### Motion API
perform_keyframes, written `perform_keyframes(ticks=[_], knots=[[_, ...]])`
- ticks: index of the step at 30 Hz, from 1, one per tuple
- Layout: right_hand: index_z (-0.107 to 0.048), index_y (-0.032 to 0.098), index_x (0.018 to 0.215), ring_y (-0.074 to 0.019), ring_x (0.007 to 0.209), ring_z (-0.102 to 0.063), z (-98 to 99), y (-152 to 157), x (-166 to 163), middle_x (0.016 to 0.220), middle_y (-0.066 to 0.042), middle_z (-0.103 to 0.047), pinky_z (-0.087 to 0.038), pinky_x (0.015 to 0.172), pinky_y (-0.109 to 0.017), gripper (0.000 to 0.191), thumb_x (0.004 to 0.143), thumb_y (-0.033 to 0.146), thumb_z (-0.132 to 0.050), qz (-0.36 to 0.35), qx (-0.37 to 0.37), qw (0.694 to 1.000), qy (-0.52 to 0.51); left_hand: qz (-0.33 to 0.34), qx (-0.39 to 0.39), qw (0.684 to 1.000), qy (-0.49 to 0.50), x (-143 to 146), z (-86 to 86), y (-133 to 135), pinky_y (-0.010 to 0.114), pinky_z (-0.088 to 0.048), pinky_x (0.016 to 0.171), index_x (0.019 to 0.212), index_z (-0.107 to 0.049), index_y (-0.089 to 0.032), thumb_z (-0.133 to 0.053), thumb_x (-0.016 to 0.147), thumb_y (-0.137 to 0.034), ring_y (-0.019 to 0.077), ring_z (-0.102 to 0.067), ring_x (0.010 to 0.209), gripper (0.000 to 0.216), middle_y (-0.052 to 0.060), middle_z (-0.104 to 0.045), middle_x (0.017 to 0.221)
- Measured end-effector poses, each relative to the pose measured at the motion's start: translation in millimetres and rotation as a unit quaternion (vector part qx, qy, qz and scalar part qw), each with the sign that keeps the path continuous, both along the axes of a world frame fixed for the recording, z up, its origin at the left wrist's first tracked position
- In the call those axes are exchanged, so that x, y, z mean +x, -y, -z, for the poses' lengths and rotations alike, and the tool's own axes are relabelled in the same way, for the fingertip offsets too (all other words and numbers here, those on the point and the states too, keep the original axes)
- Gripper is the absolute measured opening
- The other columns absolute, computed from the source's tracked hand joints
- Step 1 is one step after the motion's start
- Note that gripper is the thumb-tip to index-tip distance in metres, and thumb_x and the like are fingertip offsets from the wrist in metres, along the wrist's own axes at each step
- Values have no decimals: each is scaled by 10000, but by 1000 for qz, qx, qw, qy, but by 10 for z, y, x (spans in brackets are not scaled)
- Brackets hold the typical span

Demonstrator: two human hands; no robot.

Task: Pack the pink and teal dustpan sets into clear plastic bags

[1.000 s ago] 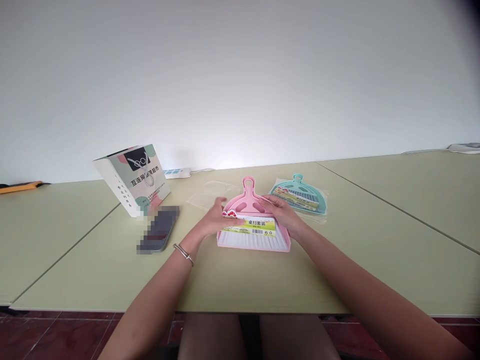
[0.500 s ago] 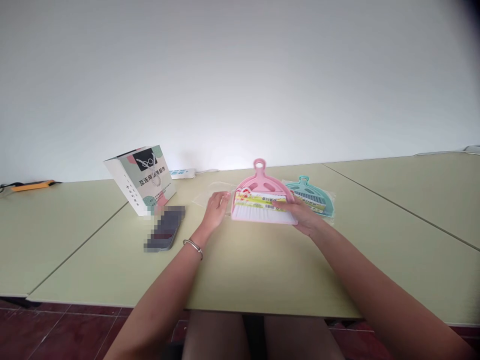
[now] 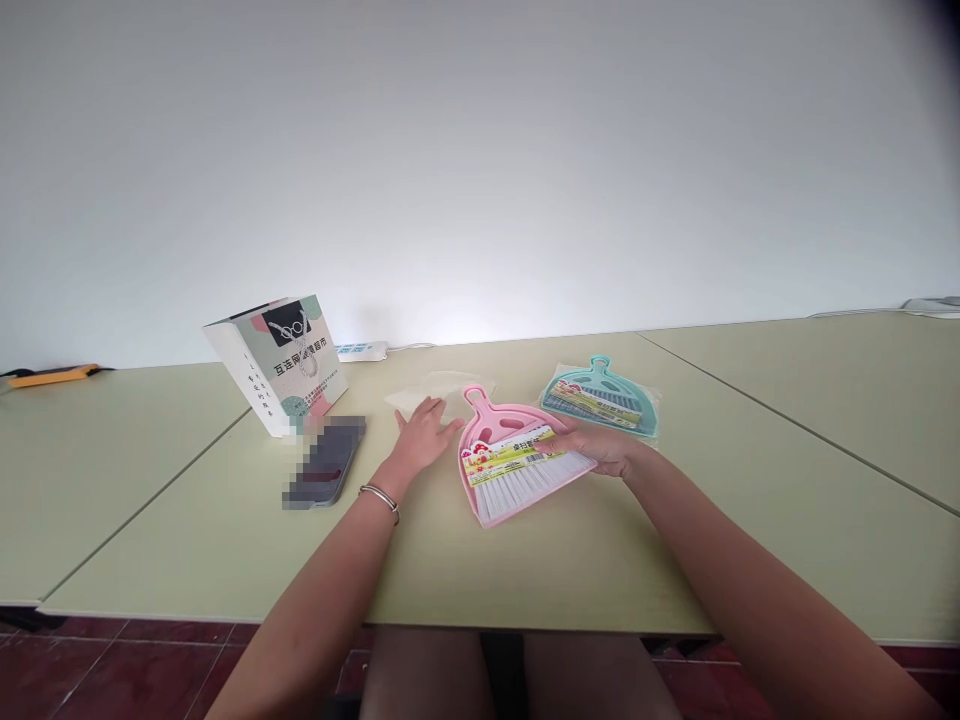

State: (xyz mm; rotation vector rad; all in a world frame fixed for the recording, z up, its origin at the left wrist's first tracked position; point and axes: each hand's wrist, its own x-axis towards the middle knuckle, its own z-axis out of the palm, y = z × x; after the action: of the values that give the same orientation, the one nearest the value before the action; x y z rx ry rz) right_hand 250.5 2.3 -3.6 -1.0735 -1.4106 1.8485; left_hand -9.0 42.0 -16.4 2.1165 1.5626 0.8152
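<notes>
A pink dustpan and brush set (image 3: 510, 460) with a yellow-green label lies on the pale green table (image 3: 525, 560), turned so its handle points up and left. My right hand (image 3: 600, 448) grips its right edge. My left hand (image 3: 421, 435) rests open and flat on the table just left of the pink handle, its fingertips at a clear plastic bag (image 3: 435, 392). A teal dustpan set (image 3: 600, 398) in its clear wrapper lies behind my right hand.
A printed paper bag (image 3: 281, 360) lies tilted at the back left, with a dark phone (image 3: 324, 465) in front of it. A white power strip (image 3: 361, 351) sits by the wall. An orange tool (image 3: 49, 377) lies at the far left.
My right hand lifted the pink set, then put it back down rotated, the handle now pointing up-left. My left hand let go and lies flat beside it.
</notes>
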Motion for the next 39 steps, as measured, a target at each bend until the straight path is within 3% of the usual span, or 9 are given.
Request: perform_keyframes(ticks=[5, 10, 18, 25, 28, 31, 34, 37, 39], knots=[[-495, 218, 1291, -230, 952, -674, -16, 27, 12, 1116, -91, -682, -557, 739, -307, 658, 676, 214, -730, -41, -9, 999, -2, 87, 91, 991, -42, 85, -145, 146, 530, 66, 1111, 1322, -458, -241, -415, 877, -481, 248, -271, 1378, 508, 97, -386, 1454], [-530, 193, 1254, -227, 904, -687, 11, -10, 28, 1089, -103, -691, -560, 742, -319, 610, 679, 225, -734, 6, 2, 1000, -26, 205, 153, 967, -24, 97, -251, 210, 428, -113, 1141, 1158, -625, -250, -443, 883, -383, 200, -483, 1234, 356, 69, -599, 1260], [-645, 156, 1053, -229, 894, -689, 46, -46, -21, 1047, -107, -705, -555, 806, -333, 370, 695, 215, -714, 78, -10, 995, -58, 170, 161, 957, 172, 36, -314, 219, 398, -343, 1036, 776, -732, -248, -494, 848, -400, 201, -636, 955, 292, 56, -723, 906], [-490, 238, 1262, -232, 913, -686, 48, -21, -86, 1131, -82, -676, -567, 749, -338, 663, 653, 196, -750, 105, 4, 991, -80, 180, 107, 952, 223, 100, -297, 254, 411, -358, 1025, 723, -719, -220, -483, 844, -452, 207, -638, 928, 352, 61, -715, 847], [-522, 223, 1228, -237, 916, -685, 30, -10, -106, 1129, -89, -676, -567, 756, -338, 613, 656, 210, -741, 117, 0, 990, -82, 160, 144, 949, 232, 85, -301, 248, 404, -316, 1065, 871, -704, -226, -494, 853, -400, 212, -571, 1094, 273, 65, -691, 996], [-528, 234, 1218, -237, 921, -682, 27, -13, -124, 1122, -77, -680, -566, 756, -338, 613, 645, 209, -744, 141, 14, 986, -89, 18, 173, 944, 282, 89, -315, 228, 396, -235, 1116, 1274, -476, -283, -568, 818, -374, 206, -289, 1363, 474, 51, -413, 1425], [-515, 249, 1232, -242, 921, -681, 49, -28, -133, 1125, -69, -679, -564, 755, -355, 642, 637, 216, -753, 152, 29, 984, -90, -73, -24, 928, 366, 116, -327, 211, 411, -354, 1040, 1422, -192, -275, -610, 776, -461, 245, -266, 1375, 792, 111, -250, 1510], [-555, 213, 1191, -244, 897, -686, 84, -41, -144, 1084, -93, -692, -558, 768, -365, 575, 653, 243, -754, 142, 20, 987, -69, 42, -276, 884, 375, 147, -320, 218, 395, -477, 886, 1363, -355, -182, -661, 719, -501, 283, -522, 1183, 781, 175, -509, 1332], [-588, 189, 1144, -238, 878, -688, 99, -41, -154, 1039, -105, -705, -555, 773, -362, 522, 657, 266, -758, 130, 10, 990, -54, 119, -325, 864, 366, 156, -299, 221, 368, -489, 856, 1236, -519, -165, -721, 680, -435, 262, -605, 1062, 650, 147, -624, 1193]])
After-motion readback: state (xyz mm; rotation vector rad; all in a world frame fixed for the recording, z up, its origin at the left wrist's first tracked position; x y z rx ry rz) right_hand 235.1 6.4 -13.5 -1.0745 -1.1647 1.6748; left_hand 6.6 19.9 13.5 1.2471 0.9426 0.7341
